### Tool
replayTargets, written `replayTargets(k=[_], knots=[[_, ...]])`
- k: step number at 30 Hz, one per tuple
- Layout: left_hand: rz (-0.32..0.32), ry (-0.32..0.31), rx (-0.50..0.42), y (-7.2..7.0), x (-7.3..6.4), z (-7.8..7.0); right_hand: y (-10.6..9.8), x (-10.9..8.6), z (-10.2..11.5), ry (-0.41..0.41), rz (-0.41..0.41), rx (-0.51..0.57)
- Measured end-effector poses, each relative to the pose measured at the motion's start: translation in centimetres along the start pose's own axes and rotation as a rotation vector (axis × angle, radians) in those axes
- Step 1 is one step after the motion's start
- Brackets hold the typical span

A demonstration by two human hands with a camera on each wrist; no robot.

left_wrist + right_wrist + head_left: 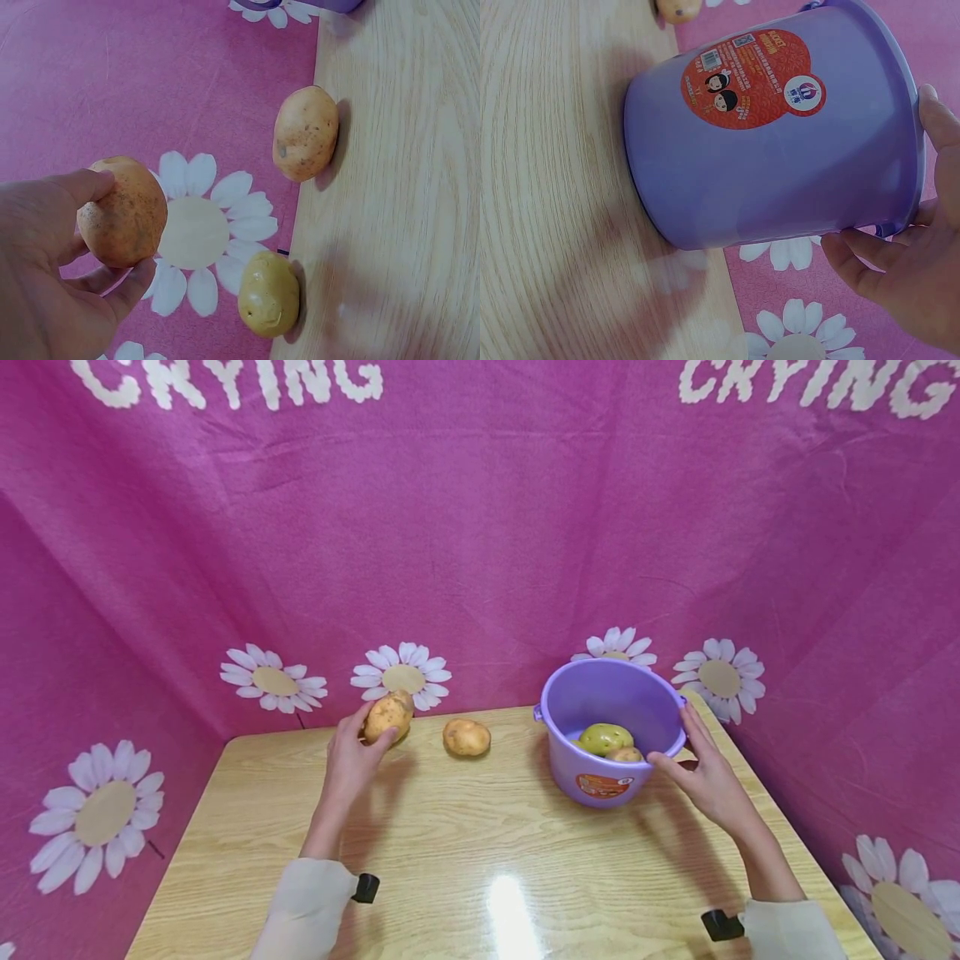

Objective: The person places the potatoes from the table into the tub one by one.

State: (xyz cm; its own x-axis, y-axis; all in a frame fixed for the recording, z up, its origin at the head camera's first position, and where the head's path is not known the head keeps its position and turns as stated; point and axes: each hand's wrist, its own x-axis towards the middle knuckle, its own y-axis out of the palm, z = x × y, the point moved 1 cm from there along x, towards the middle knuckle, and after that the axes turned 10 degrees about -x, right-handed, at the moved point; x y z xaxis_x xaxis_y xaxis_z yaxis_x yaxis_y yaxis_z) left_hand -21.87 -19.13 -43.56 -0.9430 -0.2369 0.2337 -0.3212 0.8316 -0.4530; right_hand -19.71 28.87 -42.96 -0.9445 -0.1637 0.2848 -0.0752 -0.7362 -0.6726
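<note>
My left hand (352,758) grips a brown potato (390,714) between thumb and fingers, over the table's far left part. In the left wrist view this potato (124,212) shows dark specks. A second brown potato (467,737) lies on the table to its right. A yellowish-green potato (268,294) also rests there, mostly hidden behind the held one in the head view. My right hand (708,777) holds the purple bucket (581,772) at its right side, thumb at the rim and fingers against the outer wall. Inside the bucket lie a green potato (606,739) and a brown one (624,754).
The wooden table (450,843) has its far edge against a pink cloth (480,543) printed with white daisies. The bucket stands near the far right corner, with a red sticker (750,82) on its wall. Cloth also hangs at both sides.
</note>
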Motion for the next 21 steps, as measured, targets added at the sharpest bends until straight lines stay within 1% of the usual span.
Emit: replayTargets(k=[4, 9, 13, 21], knots=[[0.006, -0.005, -0.006, 0.0, 0.0, -0.2, 0.0, 0.0, 0.0, 0.001, 0.0, 0.001], [0.013, 0.006, 0.001, 0.1, 0.0, -0.9, 0.0, 0.0, 0.2, -0.002, -0.004, 0.013], [0.018, 0.027, 0.003, 0.4, 0.0, -1.4, 0.0, 0.0, 0.3, -0.005, -0.005, 0.02], [0.038, 0.086, -0.034, 1.2, 0.0, -2.7, 0.0, 0.0, 0.2, -0.002, -0.006, 0.017]])
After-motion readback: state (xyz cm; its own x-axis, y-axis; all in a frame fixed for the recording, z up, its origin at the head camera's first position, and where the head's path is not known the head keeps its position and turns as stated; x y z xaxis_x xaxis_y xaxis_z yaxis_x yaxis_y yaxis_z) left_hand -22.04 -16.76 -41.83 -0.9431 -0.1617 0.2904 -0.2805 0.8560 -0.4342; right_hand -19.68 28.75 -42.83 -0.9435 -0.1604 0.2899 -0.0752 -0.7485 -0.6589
